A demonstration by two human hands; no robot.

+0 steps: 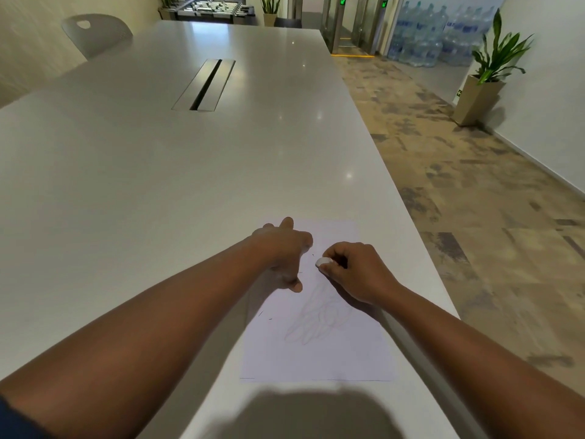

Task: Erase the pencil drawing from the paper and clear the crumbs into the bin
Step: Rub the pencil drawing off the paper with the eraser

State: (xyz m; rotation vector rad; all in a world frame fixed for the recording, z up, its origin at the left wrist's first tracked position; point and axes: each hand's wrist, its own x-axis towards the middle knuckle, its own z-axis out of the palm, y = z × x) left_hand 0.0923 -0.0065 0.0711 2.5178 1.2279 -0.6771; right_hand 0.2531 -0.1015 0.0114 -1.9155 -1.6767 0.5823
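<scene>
A white sheet of paper [319,353] lies near the right edge of the table, close to me. A faint pencil scribble [318,318] covers its middle. My left hand [283,253] presses flat on the paper's upper left part, fingers spread. My right hand [354,270] is closed around a small white eraser [323,262], whose tip touches the paper just above the scribble. A few dark crumbs [269,319] lie on the paper left of the drawing. No bin is in view.
The long white table [142,172] has a metal cable slot [204,85] at its middle. A grey chair [95,33] stands at the far left. On the right are carpet floor, a potted plant [487,80] and stacked water bottles [437,36].
</scene>
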